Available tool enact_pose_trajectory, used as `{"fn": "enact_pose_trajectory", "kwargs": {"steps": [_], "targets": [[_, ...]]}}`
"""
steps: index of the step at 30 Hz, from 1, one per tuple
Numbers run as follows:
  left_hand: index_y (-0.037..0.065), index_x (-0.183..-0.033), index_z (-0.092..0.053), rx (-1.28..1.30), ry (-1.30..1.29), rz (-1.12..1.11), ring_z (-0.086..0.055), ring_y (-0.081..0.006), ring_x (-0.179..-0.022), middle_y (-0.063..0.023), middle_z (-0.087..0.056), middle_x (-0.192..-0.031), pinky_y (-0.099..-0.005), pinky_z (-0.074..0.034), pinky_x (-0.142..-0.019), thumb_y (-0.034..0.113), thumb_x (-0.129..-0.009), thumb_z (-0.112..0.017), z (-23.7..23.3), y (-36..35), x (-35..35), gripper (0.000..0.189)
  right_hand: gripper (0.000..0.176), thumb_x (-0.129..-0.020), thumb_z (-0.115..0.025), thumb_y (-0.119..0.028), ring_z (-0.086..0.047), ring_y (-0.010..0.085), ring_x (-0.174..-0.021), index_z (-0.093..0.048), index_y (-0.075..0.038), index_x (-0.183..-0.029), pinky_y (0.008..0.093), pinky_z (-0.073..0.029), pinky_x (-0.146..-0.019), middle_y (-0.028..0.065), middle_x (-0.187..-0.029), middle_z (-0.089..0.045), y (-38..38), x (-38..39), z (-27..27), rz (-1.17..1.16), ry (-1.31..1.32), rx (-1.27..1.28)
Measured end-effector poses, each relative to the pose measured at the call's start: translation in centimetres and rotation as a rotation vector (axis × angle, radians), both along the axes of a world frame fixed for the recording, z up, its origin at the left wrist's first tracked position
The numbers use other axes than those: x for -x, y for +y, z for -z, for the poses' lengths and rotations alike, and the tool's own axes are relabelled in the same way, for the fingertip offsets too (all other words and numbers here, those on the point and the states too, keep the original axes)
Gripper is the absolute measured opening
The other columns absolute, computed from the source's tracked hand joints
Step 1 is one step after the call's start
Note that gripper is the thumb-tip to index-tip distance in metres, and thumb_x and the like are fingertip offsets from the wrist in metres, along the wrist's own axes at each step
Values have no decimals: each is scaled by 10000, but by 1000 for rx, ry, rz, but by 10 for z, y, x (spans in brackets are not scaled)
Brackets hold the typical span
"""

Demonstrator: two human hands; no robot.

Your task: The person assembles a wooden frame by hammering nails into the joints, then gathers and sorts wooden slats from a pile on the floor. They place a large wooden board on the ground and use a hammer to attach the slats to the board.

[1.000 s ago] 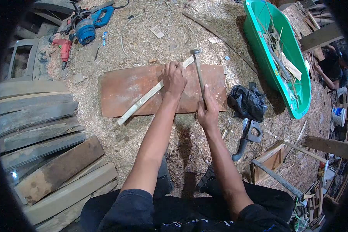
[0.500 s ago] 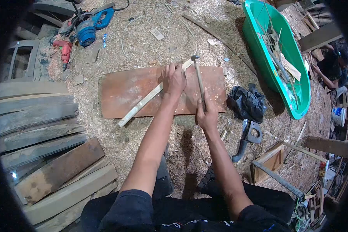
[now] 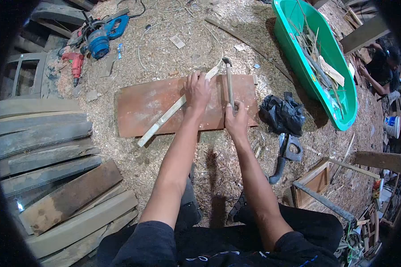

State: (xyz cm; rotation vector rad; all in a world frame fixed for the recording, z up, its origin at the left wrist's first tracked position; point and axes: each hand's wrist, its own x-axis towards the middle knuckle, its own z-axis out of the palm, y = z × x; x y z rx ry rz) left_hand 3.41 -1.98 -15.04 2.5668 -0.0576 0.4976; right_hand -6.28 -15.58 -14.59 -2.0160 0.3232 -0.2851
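Note:
A reddish-brown board [image 3: 142,102] lies flat on the shavings in front of me. Across it, at a slant, rests a pale wooden strip [image 3: 162,121], its near end jutting past the board's front edge. My left hand [image 3: 197,91] is closed over the strip's upper part, and the fingertips curl out of sight around it. My right hand [image 3: 236,119] grips the handle of a hammer [image 3: 230,86]. The hammer's dark head is raised at the far end, just right of the strip's tip and apart from it.
Left are stacked planks [image 3: 44,133], a red drill [image 3: 75,66] and a blue power tool [image 3: 99,44]. Right stand a green tub [image 3: 280,31] of wood scraps, a black plastic bag [image 3: 283,115], a handsaw [image 3: 293,149] and a wooden frame [image 3: 314,184]. Another person [image 3: 383,71] sits far right.
The hammer head has swung slightly up and right, away from the strip's tip. My left hand stays on the strip. The whole view has shifted a little.

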Motion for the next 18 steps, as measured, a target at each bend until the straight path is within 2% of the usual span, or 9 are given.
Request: {"fn": "enact_pose_trajectory", "kwargs": {"steps": [2,5,6,8,11,15,18], "targets": [[102,-991,-630,-48,57,54,-544,-300,-1083,-79,-585,-1079,-495,-439,-882,218,-907,-582,-4,4,-1,151,317,-928,-621,-259,-616,365,-895,-564,18,-1072,437,-472,-813,248,-966,-619,-3,-1,-3,-3,24,-13],[44,-944,-641,-19,21,110,-581,-383,-961,-160,-616,-1003,-488,-458,-809,221,-916,-565,-8,11,0,195,336,-926,-643,-291,-609,336,-858,-566,20,-1027,429,-467,-779,234,-938,-619,-5,1,-16,-17,138,-39],[36,-933,-641,24,87,108,-589,-399,-935,-176,-624,-980,-496,-461,-792,227,-924,-552,-10,14,-3,211,343,-926,-649,-300,-606,326,-844,-566,20,-1014,428,-466,-765,229,-927,-619,-5,2,-18,-25,187,-50],[22,-912,-640,107,215,103,-604,-431,-882,-209,-641,-933,-513,-468,-760,238,-941,-526,-17,20,-12,246,344,-930,-651,-306,-595,309,-782,-570,21,-1002,425,-464,-724,214,-874,-618,-2,4,-1,-3,143,-68],[15,-888,-640,110,133,83,-614,-456,-828,-232,-651,-883,-525,-475,-714,256,-964,-489,-11,23,-14,294,336,-939,-644,-302,-581,293,-710,-574,24,-984,421,-462,-681,196,-804,-611,3,4,-1,-6,87,-149],[27,-893,-649,110,155,52,-622,-445,-844,-216,-664,-912,-520,-481,-734,282,-970,-483,-15,22,-12,314,334,-962,-608,-304,-567,287,-660,-578,29,-961,413,-460,-655,188,-746,-597,5,6,-3,-21,99,-153],[35,-903,-652,115,165,44,-624,-443,-851,-215,-664,-926,-521,-482,-738,296,-969,-480,-16,21,-12,320,323,-986,-554,-287,-592,328,-687,-579,33,-953,432,-462,-665,209,-757,-601,4,8,-7,-54,123,-134]]}}
